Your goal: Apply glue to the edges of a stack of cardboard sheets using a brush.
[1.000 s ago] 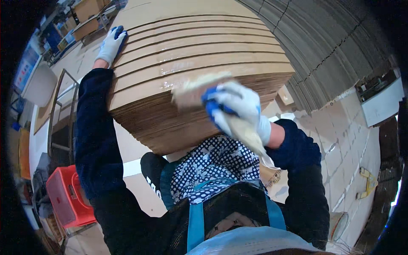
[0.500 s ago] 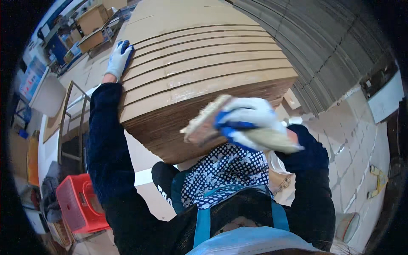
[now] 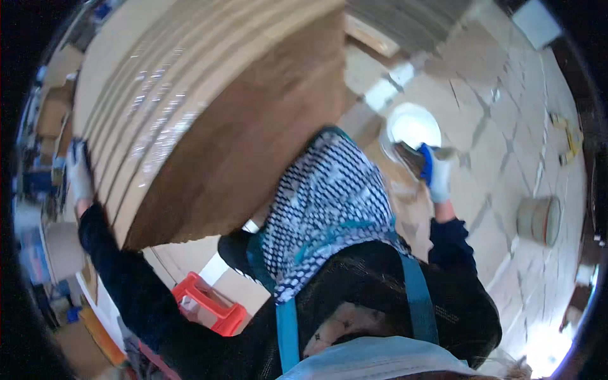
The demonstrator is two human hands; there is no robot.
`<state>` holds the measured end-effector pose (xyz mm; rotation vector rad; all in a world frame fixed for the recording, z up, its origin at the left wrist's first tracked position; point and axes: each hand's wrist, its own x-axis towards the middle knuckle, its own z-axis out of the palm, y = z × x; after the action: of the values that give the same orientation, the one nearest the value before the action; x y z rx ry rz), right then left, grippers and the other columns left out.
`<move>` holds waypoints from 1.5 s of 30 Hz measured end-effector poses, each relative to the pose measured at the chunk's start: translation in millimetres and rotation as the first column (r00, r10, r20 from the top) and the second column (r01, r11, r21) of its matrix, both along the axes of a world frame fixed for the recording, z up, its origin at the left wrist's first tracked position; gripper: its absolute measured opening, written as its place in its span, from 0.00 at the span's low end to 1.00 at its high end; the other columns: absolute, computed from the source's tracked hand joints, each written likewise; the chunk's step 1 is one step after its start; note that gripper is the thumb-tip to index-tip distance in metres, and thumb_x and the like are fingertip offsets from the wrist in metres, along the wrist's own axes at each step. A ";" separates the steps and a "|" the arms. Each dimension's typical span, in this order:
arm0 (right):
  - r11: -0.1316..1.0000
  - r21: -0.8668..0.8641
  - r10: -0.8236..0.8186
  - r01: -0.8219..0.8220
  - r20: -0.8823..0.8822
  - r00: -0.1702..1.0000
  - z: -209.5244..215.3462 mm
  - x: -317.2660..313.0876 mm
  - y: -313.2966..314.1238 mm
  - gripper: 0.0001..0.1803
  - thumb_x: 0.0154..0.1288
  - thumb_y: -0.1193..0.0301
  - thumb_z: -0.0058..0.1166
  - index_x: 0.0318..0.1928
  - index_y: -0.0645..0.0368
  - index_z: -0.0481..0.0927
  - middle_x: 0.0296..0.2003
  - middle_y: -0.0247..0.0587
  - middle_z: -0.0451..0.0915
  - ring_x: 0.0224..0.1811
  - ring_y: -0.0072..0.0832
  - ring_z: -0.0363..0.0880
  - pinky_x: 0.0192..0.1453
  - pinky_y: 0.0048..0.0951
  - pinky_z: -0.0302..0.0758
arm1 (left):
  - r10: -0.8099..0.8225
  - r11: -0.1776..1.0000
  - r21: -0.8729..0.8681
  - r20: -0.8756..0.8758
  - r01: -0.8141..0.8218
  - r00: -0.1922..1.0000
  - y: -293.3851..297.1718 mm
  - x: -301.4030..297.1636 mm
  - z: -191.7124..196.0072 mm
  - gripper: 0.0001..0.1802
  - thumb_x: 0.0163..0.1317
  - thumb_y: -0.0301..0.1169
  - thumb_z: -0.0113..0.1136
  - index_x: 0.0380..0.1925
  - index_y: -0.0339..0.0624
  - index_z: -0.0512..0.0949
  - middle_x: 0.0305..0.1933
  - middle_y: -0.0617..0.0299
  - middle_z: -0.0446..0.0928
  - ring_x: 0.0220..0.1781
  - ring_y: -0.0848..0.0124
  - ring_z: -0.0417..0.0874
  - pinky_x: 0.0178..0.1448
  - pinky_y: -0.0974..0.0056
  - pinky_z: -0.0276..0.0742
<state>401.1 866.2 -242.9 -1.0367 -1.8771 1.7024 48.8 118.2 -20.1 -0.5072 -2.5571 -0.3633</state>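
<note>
A tall stack of brown cardboard sheets [image 3: 234, 120] fills the upper left, its top sheets fanned in steps with shiny wet-looking strips along their edges. My left hand [image 3: 80, 171], in a white glove with blue palm, lies on the stack's left edge with its fingers stretched out. On the right, my gloved right hand [image 3: 438, 172] is closed round a wide brush [image 3: 411, 158]. The brush is tilted at the near rim of a white bucket [image 3: 415, 126] holding white contents. Blur hides whether its bristles touch those contents.
Below the stack is a red plastic stool [image 3: 212, 305]. A second bucket [image 3: 538, 220] stands on the tiled floor at right, with a yellow frame-like object [image 3: 570, 138] beyond it. Grey stacked sheets [image 3: 405, 19] rise at the top. Boxes [image 3: 57, 107] line the far left.
My right hand has carried the brush from over the stack's near edge to the bucket on the right. The whole view has swung right; my left hand is still on the stack.
</note>
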 end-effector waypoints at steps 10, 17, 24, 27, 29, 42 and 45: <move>0.833 0.447 0.159 -0.325 0.368 0.916 -209.8 19.9 -7.9 0.08 0.58 0.64 0.54 0.32 0.53 0.80 0.19 0.33 0.76 0.22 0.28 0.73 0.28 0.33 0.67 | 0.332 0.868 -0.265 -0.318 -0.420 0.888 48.2 21.4 29.1 0.33 0.64 0.47 0.47 0.62 0.37 0.58 0.64 0.41 0.57 0.62 0.53 0.64 0.63 0.60 0.61; 0.995 0.016 0.081 -0.094 0.378 0.922 -279.1 -15.6 -0.5 0.10 0.57 0.64 0.53 0.29 0.58 0.79 0.23 0.38 0.79 0.25 0.28 0.75 0.32 0.28 0.70 | 0.258 0.952 0.175 -0.022 -0.250 0.966 103.3 145.3 39.6 0.29 0.65 0.35 0.48 0.63 0.39 0.54 0.63 0.47 0.59 0.62 0.56 0.64 0.65 0.57 0.59; 0.755 0.305 0.523 -0.581 0.253 0.813 -329.8 51.6 50.2 0.27 0.66 0.48 0.34 0.39 0.60 0.76 0.29 0.38 0.76 0.30 0.32 0.75 0.32 0.30 0.73 | -0.030 0.307 0.908 0.308 -0.285 0.951 99.1 260.6 -31.3 0.26 0.67 0.36 0.37 0.64 0.44 0.54 0.64 0.53 0.60 0.63 0.62 0.63 0.63 0.61 0.60; 0.849 -0.102 0.511 -0.518 0.405 0.758 -224.7 36.5 10.6 0.20 0.68 0.59 0.36 0.45 0.62 0.74 0.31 0.36 0.77 0.28 0.28 0.75 0.27 0.26 0.72 | -0.231 -0.101 0.911 0.369 -0.399 0.900 117.3 301.6 -43.4 0.24 0.68 0.39 0.37 0.63 0.47 0.58 0.63 0.57 0.63 0.56 0.65 0.71 0.54 0.64 0.70; 0.676 -0.324 0.699 -0.662 -0.004 0.715 -198.0 12.4 20.8 0.17 0.68 0.66 0.39 0.51 0.61 0.71 0.32 0.36 0.78 0.27 0.23 0.75 0.26 0.22 0.71 | -0.214 0.046 0.944 0.328 -0.326 0.920 135.4 300.9 -49.6 0.24 0.68 0.38 0.37 0.63 0.47 0.58 0.62 0.57 0.64 0.56 0.65 0.72 0.52 0.65 0.71; -0.087 0.989 0.656 -0.121 0.148 0.740 220.9 -296.9 -41.6 0.18 0.66 0.61 0.41 0.41 0.64 0.77 0.34 0.51 0.78 0.37 0.42 0.78 0.42 0.34 0.73 | -0.211 0.412 0.832 0.484 -0.371 0.849 138.3 278.3 -21.3 0.24 0.68 0.39 0.42 0.61 0.44 0.61 0.55 0.60 0.69 0.52 0.72 0.73 0.52 0.68 0.70; 0.050 0.733 0.519 -0.678 0.561 0.645 257.0 -286.9 -77.5 0.23 0.66 0.56 0.38 0.35 0.64 0.78 0.32 0.51 0.79 0.38 0.43 0.77 0.43 0.34 0.72 | -0.161 0.442 0.801 0.513 -0.403 0.843 146.4 280.1 -12.4 0.24 0.67 0.42 0.44 0.59 0.43 0.64 0.52 0.61 0.69 0.50 0.72 0.73 0.52 0.68 0.70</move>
<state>114.1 788.8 14.1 0.2370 -3.0137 0.3841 328.9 264.6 -32.5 0.2681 -2.3329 -1.9124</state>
